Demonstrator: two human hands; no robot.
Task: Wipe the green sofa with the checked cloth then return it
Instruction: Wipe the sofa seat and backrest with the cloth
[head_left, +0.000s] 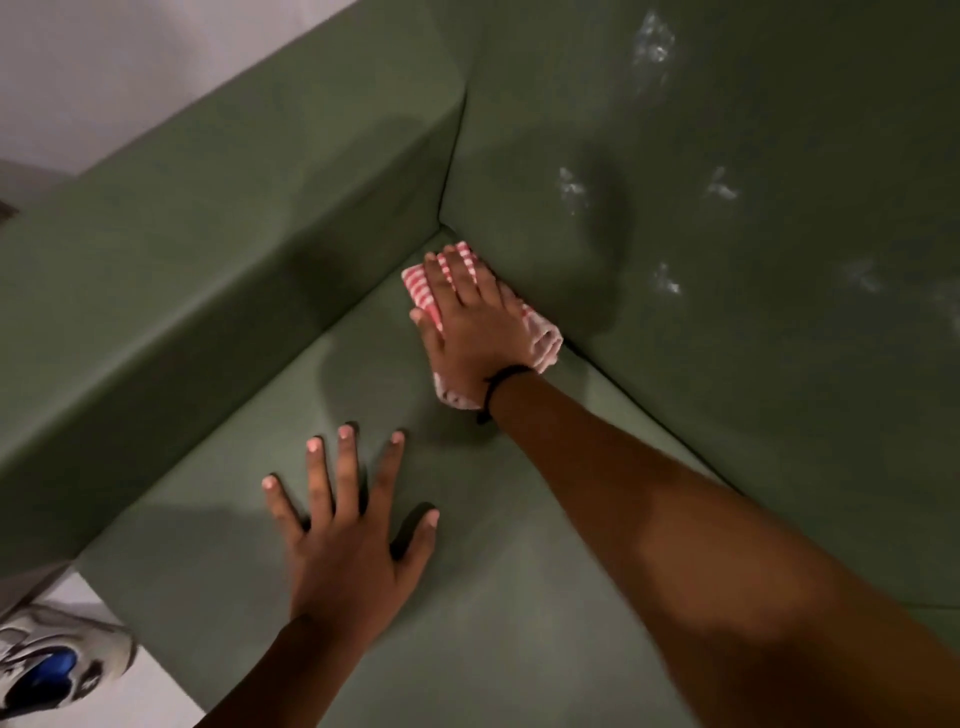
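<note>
Wiping in the seat corner of the green sofa (208, 260) with the checked cloth (545, 340).
The right hand (470, 317) presses flat on the folded cloth with straight fingers; the cloth lies on the seat (519, 597), touching the backrest (727, 364). The left hand (353, 540) rests spread and empty on the seat. I judge the wiping is half done: next the cloth must reach the white smears (571, 187) higher up.

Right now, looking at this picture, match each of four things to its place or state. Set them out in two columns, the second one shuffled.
Column one: 1 left hand; 2 right hand; 3 checked cloth; 4 sneaker.
Column two: a at the lower left edge; b pressing on the cloth; c spread flat on the sofa seat; d bunched in the seat's corner.
Pairs: 1-c, 2-b, 3-d, 4-a.
</note>
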